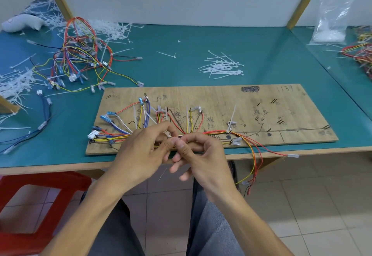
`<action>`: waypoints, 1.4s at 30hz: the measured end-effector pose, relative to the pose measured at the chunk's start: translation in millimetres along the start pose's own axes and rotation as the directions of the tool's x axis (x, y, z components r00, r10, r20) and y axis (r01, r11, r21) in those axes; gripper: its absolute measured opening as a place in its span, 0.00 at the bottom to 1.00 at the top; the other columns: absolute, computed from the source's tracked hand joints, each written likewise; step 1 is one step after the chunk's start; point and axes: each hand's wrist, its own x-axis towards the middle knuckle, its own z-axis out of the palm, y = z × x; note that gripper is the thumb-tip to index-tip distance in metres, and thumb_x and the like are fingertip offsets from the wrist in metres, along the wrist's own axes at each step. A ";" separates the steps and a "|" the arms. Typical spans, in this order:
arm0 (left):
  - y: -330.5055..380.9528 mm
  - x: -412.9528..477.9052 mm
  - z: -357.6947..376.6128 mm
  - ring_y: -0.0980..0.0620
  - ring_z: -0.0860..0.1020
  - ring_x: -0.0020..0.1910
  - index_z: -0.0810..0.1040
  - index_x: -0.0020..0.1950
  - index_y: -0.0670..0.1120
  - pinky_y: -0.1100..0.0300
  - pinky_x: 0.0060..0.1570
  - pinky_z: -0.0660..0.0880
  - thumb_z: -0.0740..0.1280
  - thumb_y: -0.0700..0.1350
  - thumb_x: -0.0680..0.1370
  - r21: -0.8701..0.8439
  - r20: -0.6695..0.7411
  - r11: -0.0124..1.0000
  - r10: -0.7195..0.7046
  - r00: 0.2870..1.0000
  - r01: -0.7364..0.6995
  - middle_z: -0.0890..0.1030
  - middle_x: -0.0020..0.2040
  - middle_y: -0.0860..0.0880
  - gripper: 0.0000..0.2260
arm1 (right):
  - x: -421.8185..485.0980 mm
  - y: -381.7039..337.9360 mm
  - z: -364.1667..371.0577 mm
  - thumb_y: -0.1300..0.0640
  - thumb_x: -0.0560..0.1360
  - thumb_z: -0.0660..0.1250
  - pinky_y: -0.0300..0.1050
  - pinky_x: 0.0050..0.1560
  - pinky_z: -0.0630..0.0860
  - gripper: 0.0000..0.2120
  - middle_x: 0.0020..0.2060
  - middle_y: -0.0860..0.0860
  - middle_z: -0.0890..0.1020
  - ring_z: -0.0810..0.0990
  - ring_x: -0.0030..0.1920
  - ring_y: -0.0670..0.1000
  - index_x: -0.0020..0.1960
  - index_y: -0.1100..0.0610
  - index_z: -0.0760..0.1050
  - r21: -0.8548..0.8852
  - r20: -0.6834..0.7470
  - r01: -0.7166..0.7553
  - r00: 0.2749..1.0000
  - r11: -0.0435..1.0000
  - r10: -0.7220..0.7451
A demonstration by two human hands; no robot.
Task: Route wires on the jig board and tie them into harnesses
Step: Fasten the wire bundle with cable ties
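A wooden jig board (251, 114) lies on the teal table near its front edge. Coloured wires (181, 122) are routed across it in a bundle that runs left to right along its lower edge, and several ends hang off the table at the right (255, 161). My left hand (145, 151) and my right hand (199, 153) meet over the bundle's middle, thumbs and forefingers pinching together there. What they pinch is small and hidden by the fingers. A white cable tie (231, 120) stands up from the bundle to the right of my hands.
Loose white cable ties (221, 67) lie behind the board. A finished harness pile (80, 58) sits at the back left among cut tie ends (16, 84). A bag of ties (332, 20) and more harnesses (362, 54) are far right. A red stool (40, 205) stands left of my legs.
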 end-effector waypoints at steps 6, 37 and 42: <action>4.1 -0.3 -1.0 0.57 0.76 0.29 0.74 0.54 0.60 0.54 0.33 0.76 0.65 0.53 0.86 0.096 -0.018 0.991 0.090 0.996 -0.088 0.79 0.33 0.56 0.02 | 2.0 -0.2 -1.9 0.55 0.81 0.72 0.41 0.24 0.77 0.08 0.35 0.59 0.85 0.85 0.32 0.59 0.52 0.61 0.81 -0.018 0.007 -0.014 1.000 1.000 0.014; 10.0 15.0 40.4 0.33 0.74 0.25 0.62 0.55 0.48 0.52 0.25 0.66 0.53 0.44 0.86 0.313 -0.586 0.948 0.238 0.774 -0.055 0.75 0.30 0.44 0.01 | -5.7 33.8 13.3 0.54 0.78 0.76 0.42 0.26 0.72 0.03 0.23 0.48 0.78 0.73 0.21 0.48 0.48 0.46 0.89 -0.207 -0.292 0.084 0.946 0.975 -0.143; 10.8 13.1 42.0 0.32 0.75 0.27 0.61 0.55 0.48 0.45 0.23 0.70 0.51 0.46 0.87 0.250 -0.589 0.967 0.191 0.785 -0.048 0.77 0.32 0.43 0.03 | -1.3 40.8 13.1 0.55 0.75 0.79 0.42 0.34 0.63 0.06 0.23 0.44 0.65 0.60 0.29 0.47 0.46 0.44 0.89 -0.236 -0.365 0.131 0.907 0.963 -0.212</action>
